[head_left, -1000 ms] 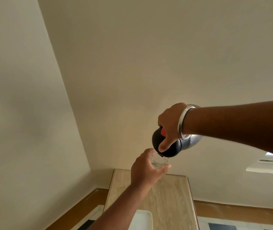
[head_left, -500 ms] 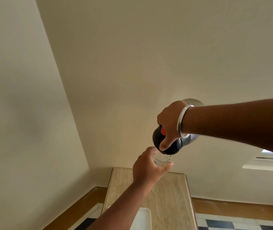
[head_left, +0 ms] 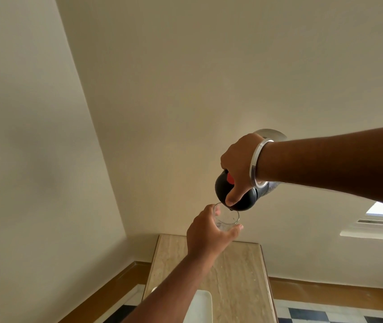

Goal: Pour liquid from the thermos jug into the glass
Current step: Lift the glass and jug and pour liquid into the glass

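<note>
Right hand: wrapped around the top of the jug, thumb pressed down on its black lid; fingers curled shut on it.
Jug: tipped steeply, black lid and red button low and to the left, silver body raised behind the wrist; spout right over the rim of the glass.
Left hand: fingers closed around the glass from the left and beneath, holding it in the air above the bench.
Glass: clear, roughly upright, just under the spout; how full it is cannot be told.
Bangle: silver, on the right wrist.
Tray: white, on the bench's near end, partly hidden by the left forearm.
</note>
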### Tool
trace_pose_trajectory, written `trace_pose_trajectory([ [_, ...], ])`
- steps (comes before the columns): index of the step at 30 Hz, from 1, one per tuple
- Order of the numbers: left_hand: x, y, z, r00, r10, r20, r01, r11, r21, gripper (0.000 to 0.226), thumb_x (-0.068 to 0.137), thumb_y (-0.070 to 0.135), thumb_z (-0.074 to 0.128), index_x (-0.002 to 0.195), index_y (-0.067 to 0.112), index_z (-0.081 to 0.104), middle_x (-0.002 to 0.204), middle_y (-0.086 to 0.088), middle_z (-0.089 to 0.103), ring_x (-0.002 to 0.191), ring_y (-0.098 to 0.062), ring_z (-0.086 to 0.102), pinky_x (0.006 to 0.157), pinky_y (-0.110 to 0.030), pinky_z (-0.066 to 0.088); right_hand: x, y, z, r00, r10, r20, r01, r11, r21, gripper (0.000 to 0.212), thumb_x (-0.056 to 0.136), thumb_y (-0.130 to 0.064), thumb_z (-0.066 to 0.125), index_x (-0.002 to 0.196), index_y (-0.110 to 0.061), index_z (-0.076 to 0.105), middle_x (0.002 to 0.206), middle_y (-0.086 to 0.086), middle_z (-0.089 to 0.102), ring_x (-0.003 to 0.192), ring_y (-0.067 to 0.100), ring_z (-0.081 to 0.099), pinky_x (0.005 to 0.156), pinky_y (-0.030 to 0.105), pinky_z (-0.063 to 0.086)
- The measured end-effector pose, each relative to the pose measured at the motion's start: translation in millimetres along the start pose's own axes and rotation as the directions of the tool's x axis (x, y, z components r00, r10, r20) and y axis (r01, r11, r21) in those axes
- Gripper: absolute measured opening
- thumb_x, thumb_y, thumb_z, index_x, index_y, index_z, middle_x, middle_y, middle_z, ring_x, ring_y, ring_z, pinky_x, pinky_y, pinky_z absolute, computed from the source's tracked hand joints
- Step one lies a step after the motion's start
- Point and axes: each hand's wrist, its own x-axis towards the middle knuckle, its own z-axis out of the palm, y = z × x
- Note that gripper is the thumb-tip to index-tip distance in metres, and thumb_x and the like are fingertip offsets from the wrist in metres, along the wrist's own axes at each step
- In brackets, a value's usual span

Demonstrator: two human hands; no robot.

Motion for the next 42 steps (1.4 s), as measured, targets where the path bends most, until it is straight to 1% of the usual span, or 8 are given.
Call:
trace_pose_trajectory([
  [5, -2, 0, -1, 1.0, -0.013, 0.001, 0.013, 1.0, 0.001, 0.072, 0.061, 0.077, 0.067, 0.116, 0.031, 0.057, 0.105, 0.021, 0.061, 0.083, 0.001, 0.059, 0.067, -0.021, 0.052, -3, -1, -4, 1.0, -0.001, -0.004, 0.001, 1.0, -0.015, 0.068, 0.052, -0.088, 0.056, 0.071, -0.023, 0.059, 0.061, -0.007, 0.064, 0.053, 0.014, 0.058, 0.048, 0.023, 0.041],
  [9, -4, -1, -1, 1.0, -0.022, 0.003, 0.022, 1.0, 0.003, 0.073, 0.059, 0.078, 0.065, 0.114, 0.031, 0.057, 0.107, 0.02, 0.062, 0.082, 0.002, 0.058, 0.066, -0.019, 0.049, -6, -1, -6, 1.0, -0.001, -0.007, 0.001, 1.0, -0.011, 0.068, 0.053, -0.088, 0.055, 0.071, -0.024, 0.06, 0.061, -0.007, 0.064, 0.053, 0.013, 0.058, 0.049, 0.024, 0.042],
  [14, -6, -2, 0, 0.999, -0.047, 0.021, 0.047, 0.999, 0.007, 0.073, 0.059, 0.078, 0.066, 0.114, 0.032, 0.056, 0.106, 0.02, 0.062, 0.08, 0.002, 0.058, 0.067, -0.021, 0.051, -9, -2, -10, 1.0, -0.003, -0.005, 0.003, 1.0, -0.013, 0.065, 0.054, -0.087, 0.057, 0.071, -0.025, 0.059, 0.062, -0.007, 0.064, 0.053, 0.014, 0.058, 0.048, 0.023, 0.039],
  [20, -8, 0, 1, 0.999, -0.045, 0.025, 0.045, 0.999, -0.005, 0.074, 0.059, 0.078, 0.066, 0.116, 0.032, 0.057, 0.109, 0.02, 0.062, 0.087, 0.001, 0.058, 0.067, -0.017, 0.047, -13, -3, -16, 1.0, -0.001, -0.007, 0.001, 1.0, -0.018, 0.061, 0.055, -0.086, 0.058, 0.063, -0.026, 0.05, 0.061, -0.008, 0.062, 0.053, 0.013, 0.057, 0.047, 0.023, 0.037],
  [24, -8, 1, 1, 0.999, -0.042, 0.026, 0.042, 0.999, -0.006, 0.077, 0.059, 0.077, 0.067, 0.118, 0.03, 0.057, 0.114, 0.017, 0.065, 0.091, -0.002, 0.061, 0.07, -0.021, 0.052, -15, -2, -20, 1.0, 0.007, -0.011, -0.008, 1.0, -0.026, 0.062, 0.055, -0.086, 0.058, 0.064, -0.025, 0.052, 0.062, -0.008, 0.062, 0.054, 0.014, 0.057, 0.048, 0.023, 0.038],
  [31, -7, 5, 0, 0.999, -0.038, 0.021, 0.038, 0.999, -0.011, 0.081, 0.057, 0.077, 0.066, 0.123, 0.03, 0.057, 0.119, 0.015, 0.065, 0.096, -0.003, 0.062, 0.073, -0.021, 0.05, -18, -3, -23, 1.0, 0.018, -0.012, -0.018, 0.999, -0.041, 0.062, 0.054, -0.086, 0.059, 0.065, -0.025, 0.053, 0.062, -0.008, 0.063, 0.054, 0.014, 0.058, 0.049, 0.023, 0.039],
  [36, -8, 6, -2, 0.999, -0.027, 0.026, 0.028, 0.999, -0.019, 0.085, 0.057, 0.079, 0.063, 0.126, 0.03, 0.056, 0.122, 0.015, 0.064, 0.098, -0.002, 0.061, 0.067, -0.012, 0.041, -21, -2, -24, 0.999, 0.041, 0.006, -0.04, 0.998, -0.047, 0.064, 0.055, -0.085, 0.059, 0.071, -0.023, 0.059, 0.063, -0.007, 0.064, 0.053, 0.014, 0.057, 0.048, 0.023, 0.038],
  [42, -7, 4, -1, 0.999, -0.02, 0.034, 0.02, 1.0, -0.005, 0.083, 0.058, 0.077, 0.067, 0.126, 0.031, 0.055, 0.12, 0.016, 0.064, 0.098, -0.004, 0.061, 0.07, -0.016, 0.043, -24, -3, -24, 0.999, 0.04, 0.019, -0.039, 0.998, -0.052, 0.063, 0.057, -0.084, 0.06, 0.074, -0.023, 0.061, 0.063, -0.007, 0.063, 0.053, 0.013, 0.056, 0.046, 0.023, 0.037],
])
